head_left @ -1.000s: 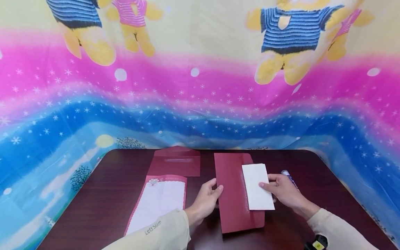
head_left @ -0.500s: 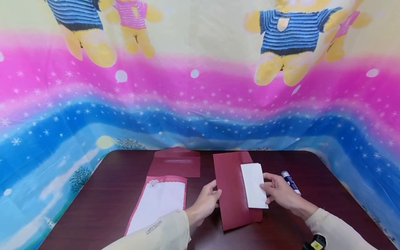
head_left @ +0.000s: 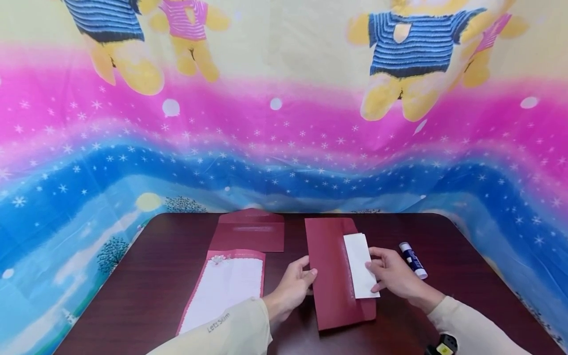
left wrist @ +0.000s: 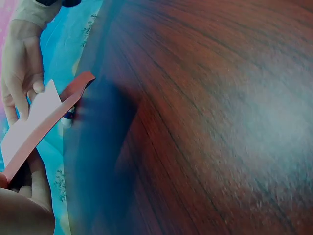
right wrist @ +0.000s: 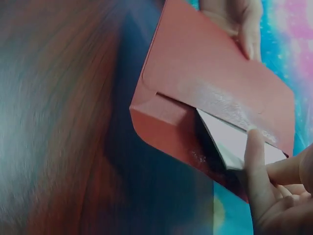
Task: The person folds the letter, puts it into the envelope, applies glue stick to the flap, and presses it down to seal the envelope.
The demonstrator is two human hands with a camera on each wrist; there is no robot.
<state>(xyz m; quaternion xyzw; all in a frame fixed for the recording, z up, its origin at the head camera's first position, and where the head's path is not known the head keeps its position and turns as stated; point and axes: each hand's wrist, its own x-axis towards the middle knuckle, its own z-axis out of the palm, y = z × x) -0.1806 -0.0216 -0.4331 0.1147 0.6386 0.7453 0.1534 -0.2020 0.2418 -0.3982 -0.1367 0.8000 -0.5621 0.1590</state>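
Note:
In the head view a red envelope (head_left: pixel 330 276) is raised a little off the table, its flap side to the right. My left hand (head_left: pixel 290 283) grips its left edge between thumb and fingers. A folded white paper (head_left: pixel 358 264) sits partly inside the envelope's mouth, its outer part still showing. My right hand (head_left: pixel 392 273) pinches that outer part. In the right wrist view, the paper (right wrist: pixel 230 139) slants into the slot beside the open flap, and shiny streaks mark the envelope (right wrist: pixel 195 63) along the slot. The paper's inner end is hidden.
A glue stick (head_left: pixel 412 260) lies to the right of my right hand. At the left, a white sheet with a red border (head_left: pixel 228 286) lies below another red envelope (head_left: pixel 248 236) with its flap open. A printed curtain (head_left: pixel 275 162) hangs behind the dark table (head_left: pixel 133 281).
The white paper has slid left, deeper into the envelope, so a narrower strip shows. My right hand has moved left with it, uncovering the glue stick. The left hand keeps its hold.

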